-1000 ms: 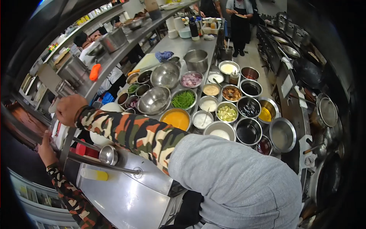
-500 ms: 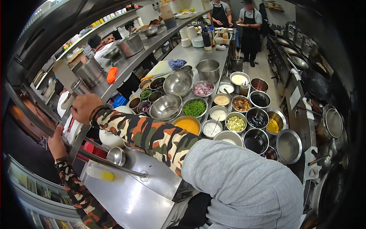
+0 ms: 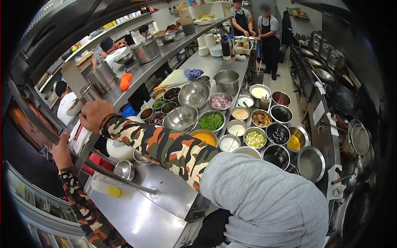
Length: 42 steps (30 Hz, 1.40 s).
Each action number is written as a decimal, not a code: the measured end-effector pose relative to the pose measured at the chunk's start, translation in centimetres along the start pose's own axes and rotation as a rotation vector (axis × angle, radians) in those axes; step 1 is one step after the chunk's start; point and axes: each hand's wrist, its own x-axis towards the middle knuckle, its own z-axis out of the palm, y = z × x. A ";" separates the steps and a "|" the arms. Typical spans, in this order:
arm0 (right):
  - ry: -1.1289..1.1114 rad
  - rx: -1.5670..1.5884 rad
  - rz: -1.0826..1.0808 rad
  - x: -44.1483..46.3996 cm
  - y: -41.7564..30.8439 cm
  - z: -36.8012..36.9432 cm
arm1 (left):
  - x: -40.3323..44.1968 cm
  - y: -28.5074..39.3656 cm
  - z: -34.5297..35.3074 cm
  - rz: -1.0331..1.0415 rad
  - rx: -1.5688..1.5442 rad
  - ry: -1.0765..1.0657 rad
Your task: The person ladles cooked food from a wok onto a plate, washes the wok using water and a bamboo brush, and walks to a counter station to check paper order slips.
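My right hand (image 3: 96, 116) reaches across to the left, its fingers curled closed at the edge of the raised steel shelf. Against those fingers is a small tilted bowl (image 3: 75, 108) with food in it; the grip itself is partly hidden. Lower left, my left hand (image 3: 62, 153) is closed on a metal rail (image 3: 44, 131), one finger pointing up and the others mostly out of sight. A steel cylinder (image 3: 89, 92) and a larger pot (image 3: 102, 77) stand on the shelf beyond my right hand. An orange object (image 3: 125, 81) hangs at its edge.
Below my right arm, the counter (image 3: 140, 223) holds a squeeze bottle (image 3: 105, 188) and a steel bowl (image 3: 124, 170). Several containers of ingredients, including green beans (image 3: 211, 121) and onions (image 3: 220, 101), stand beyond. Co-workers (image 3: 269, 39) stand at the back; others (image 3: 66, 103) are behind the shelf.
The view has shifted slightly. My hands keep nearly the same pose. At the back, the two aproned people have come closer together, their hands near each other. Behind the shelf, people have moved.
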 end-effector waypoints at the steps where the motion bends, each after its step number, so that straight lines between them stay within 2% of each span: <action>1: 0.000 0.002 0.001 -0.1 0.0 0.2 | 0.0 0.0 -0.1 -0.004 0.007 -0.008; 8: -0.001 0.003 0.016 -0.1 0.0 0.2 | 1.0 -1.6 -0.6 0.035 0.068 -0.026; 11: 0.030 -0.012 -0.005 -0.2 0.1 0.1 | 1.6 -2.6 -0.2 -0.107 -0.201 -0.023; 12: 0.028 -0.018 0.001 -0.1 0.0 -0.1 | 1.6 -2.8 0.0 -0.110 -0.203 -0.031; 14: 0.020 -0.013 0.002 -0.2 0.0 -0.1 | 1.5 -2.8 -0.5 -0.003 -0.008 -0.008; 15: 0.019 -0.001 0.001 -0.1 0.1 0.2 | 1.5 -2.9 -1.1 0.070 0.095 -0.079; 18: 0.016 0.007 -0.006 -0.2 0.2 0.3 | 1.8 -3.4 -0.8 0.028 0.047 -0.029; 19: 0.023 -0.006 -0.001 -0.2 0.1 0.1 | 1.6 -3.1 -0.6 -0.096 -0.108 -0.012; 27: 0.006 -0.013 0.011 -0.1 0.0 0.0 | 1.6 -2.8 -0.5 -0.100 -0.126 -0.011; 30: -0.002 -0.012 0.016 -0.1 -0.1 0.0 | 1.3 -2.2 -0.6 -0.137 -0.075 -0.037; 32: 0.018 -0.006 0.009 -0.2 0.0 0.0 | 1.2 -2.0 -0.5 -0.041 0.048 -0.031; 36: 0.038 -0.021 -0.007 -0.1 0.3 0.4 | 1.8 -3.2 -0.7 -0.087 -0.049 -0.070; 38: 0.001 -0.026 0.001 -0.1 0.2 0.6 | 1.8 -3.3 -0.9 -0.048 0.098 -0.058; 42: 0.020 0.011 0.018 -0.1 0.1 0.5 | 2.1 -3.9 -1.1 -0.083 0.086 -0.049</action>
